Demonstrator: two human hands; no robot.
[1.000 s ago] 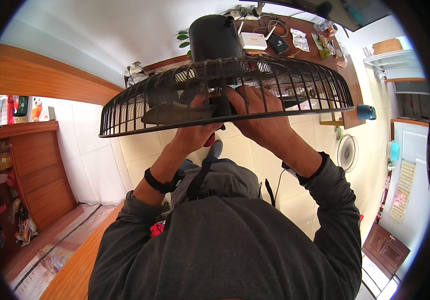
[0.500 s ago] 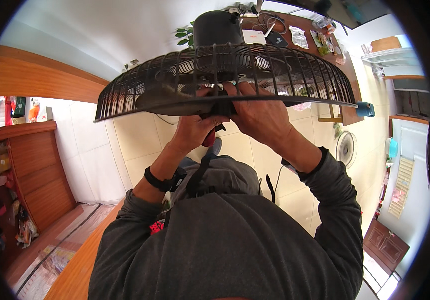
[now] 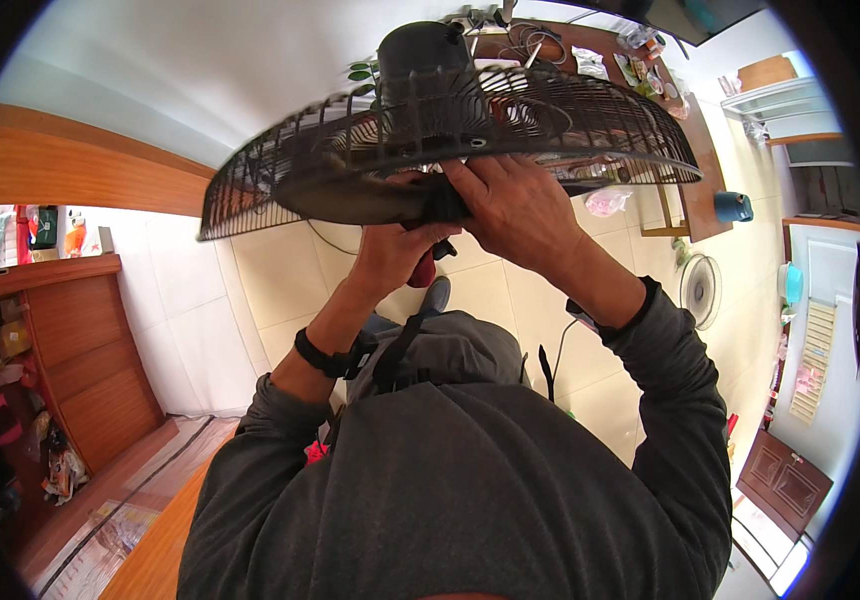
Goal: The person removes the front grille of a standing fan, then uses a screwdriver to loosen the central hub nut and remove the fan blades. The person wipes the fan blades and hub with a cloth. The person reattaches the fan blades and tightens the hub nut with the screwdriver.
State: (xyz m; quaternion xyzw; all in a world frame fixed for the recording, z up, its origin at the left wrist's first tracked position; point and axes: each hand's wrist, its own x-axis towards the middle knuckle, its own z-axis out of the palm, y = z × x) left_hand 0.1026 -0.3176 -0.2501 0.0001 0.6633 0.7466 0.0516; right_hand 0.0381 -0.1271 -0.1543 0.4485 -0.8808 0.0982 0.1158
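Note:
A black fan is held up in front of me, with its round motor housing (image 3: 425, 62) at the top and its wire rear grille (image 3: 280, 150) tilted, lower on the left. Dark fan blades (image 3: 350, 198) show inside the grille, meeting at a black hub (image 3: 444, 200). My left hand (image 3: 395, 255) is closed at the hub from below, its thumb against it and its other fingers partly hidden behind the blade. My right hand (image 3: 520, 205) grips the hub's right side, with fingers reaching up toward the grille's middle; their tips are partly hidden. A small dark red thing (image 3: 422, 270) shows just under the hub.
A brown desk (image 3: 695, 150) with cables, packets and papers stands behind the fan. A round fan grille (image 3: 700, 291) lies on the tiled floor to the right. Near the desk's end is a blue container (image 3: 733, 207). A wooden cabinet (image 3: 100, 360) stands at left.
The fan's grille has tilted, its right side rising and its near rim lifting to show more of the blade and hub. Both hands have stayed at the hub.

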